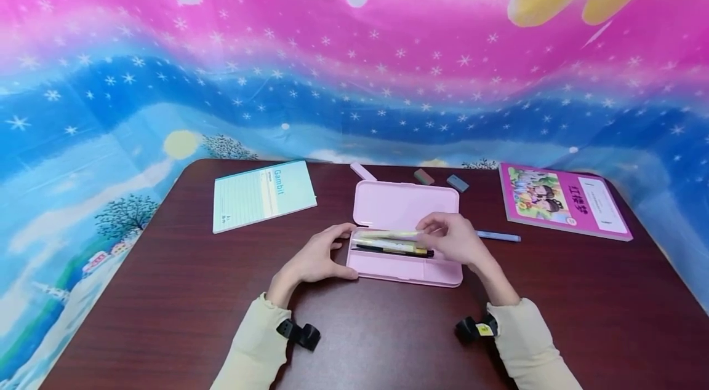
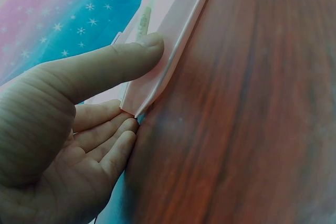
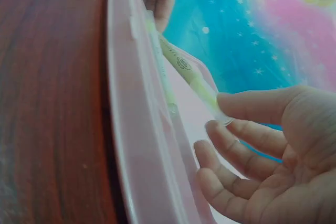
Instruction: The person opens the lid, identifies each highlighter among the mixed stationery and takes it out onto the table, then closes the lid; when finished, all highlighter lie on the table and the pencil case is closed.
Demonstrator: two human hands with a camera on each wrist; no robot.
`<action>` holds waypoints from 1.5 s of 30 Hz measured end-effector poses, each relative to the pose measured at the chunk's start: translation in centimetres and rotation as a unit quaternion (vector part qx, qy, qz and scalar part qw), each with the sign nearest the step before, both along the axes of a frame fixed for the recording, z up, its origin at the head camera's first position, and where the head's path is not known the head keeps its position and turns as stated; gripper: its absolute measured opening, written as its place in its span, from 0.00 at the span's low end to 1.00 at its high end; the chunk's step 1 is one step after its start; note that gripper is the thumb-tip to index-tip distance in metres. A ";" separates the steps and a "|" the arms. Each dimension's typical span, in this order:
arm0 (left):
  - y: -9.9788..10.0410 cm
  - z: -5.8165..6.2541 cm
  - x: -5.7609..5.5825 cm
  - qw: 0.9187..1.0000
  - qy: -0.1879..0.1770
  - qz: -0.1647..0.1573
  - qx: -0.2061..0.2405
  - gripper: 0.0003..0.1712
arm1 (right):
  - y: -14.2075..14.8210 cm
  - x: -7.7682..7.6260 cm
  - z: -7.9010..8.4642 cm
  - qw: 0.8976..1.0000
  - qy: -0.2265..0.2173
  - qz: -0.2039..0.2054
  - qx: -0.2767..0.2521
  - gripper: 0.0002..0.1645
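Cream sleeves (image 1: 252,347) and dark wrist straps sit nearest the head camera, low over the dark wood-grain table (image 1: 166,291). Beyond them a pink pencil case (image 1: 404,267) lies open at the middle of the table, its lid (image 1: 407,204) folded back flat toward the far edge.

Left hand (image 1: 316,261): placed at the left end of the case. The left wrist view shows the thumb (image 2: 121,61) pressed against the end wall of the tray and the fingers (image 2: 107,140) loosely bent beside its corner, touching the table; the hand braces the case rather than closing round it.

Right hand (image 1: 454,239): over the right part of the tray, thumb and fingertips pinching the end of a pale yellow pen (image 1: 388,234), which lies lengthwise in the tray. The right wrist view confirms the pinch on the pen's tip (image 3: 210,98). A black pen (image 1: 388,250) and another light one lie alongside in the tray.

Surroundings on the table: a light green notebook (image 1: 260,193) at far left, a pink book (image 1: 559,199) at far right, two small erasers (image 1: 440,179) behind the lid, a blue pen (image 1: 498,235) just right of the case. A starry pink-and-blue cloth (image 1: 354,70) hangs behind.
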State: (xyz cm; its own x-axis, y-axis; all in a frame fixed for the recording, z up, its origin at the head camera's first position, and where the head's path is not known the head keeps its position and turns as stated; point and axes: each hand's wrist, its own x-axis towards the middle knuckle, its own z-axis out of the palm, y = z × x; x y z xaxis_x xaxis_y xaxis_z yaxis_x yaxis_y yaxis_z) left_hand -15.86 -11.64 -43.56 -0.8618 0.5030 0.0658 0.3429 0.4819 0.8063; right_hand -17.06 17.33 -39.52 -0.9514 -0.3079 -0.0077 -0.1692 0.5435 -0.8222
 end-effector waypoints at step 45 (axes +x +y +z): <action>0.1 0.0 0.0 1.000 -0.004 0.002 -0.001 0.47 | 7.6 -0.2 -1.0 0.970 -0.104 -0.103 -0.195 0.26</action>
